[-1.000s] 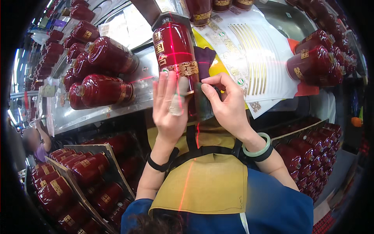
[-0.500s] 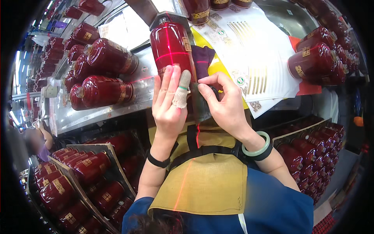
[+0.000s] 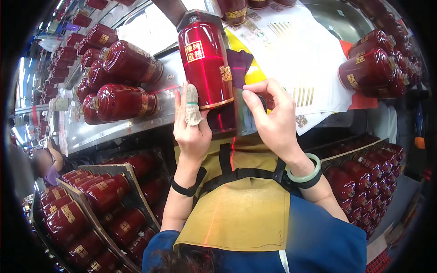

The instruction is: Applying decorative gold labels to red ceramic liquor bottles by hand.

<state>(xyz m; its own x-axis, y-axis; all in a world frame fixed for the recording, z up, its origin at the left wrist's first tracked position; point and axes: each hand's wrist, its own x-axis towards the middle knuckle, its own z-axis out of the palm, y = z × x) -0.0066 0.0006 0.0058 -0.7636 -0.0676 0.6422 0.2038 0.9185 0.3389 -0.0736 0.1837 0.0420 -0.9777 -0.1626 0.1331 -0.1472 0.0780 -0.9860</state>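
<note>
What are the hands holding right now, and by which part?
The left hand grips the tall glossy red bottle at its lower end. The right hand pinches something small beside it; what, I cannot tell.

Steel table (image 3: 114, 129): red bottles (image 3: 120, 102) lying on their sides at left, more bottles (image 3: 368, 68) at right. White label sheets (image 3: 300, 54) spread between, over yellow sheet (image 3: 252, 75).

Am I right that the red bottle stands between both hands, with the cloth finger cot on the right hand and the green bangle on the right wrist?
Not quite. The head view shows the cloth finger cot on the left hand, not the right. The rest holds: the red bottle is between both hands, and the green bangle is on the wrist of the right hand.
</note>
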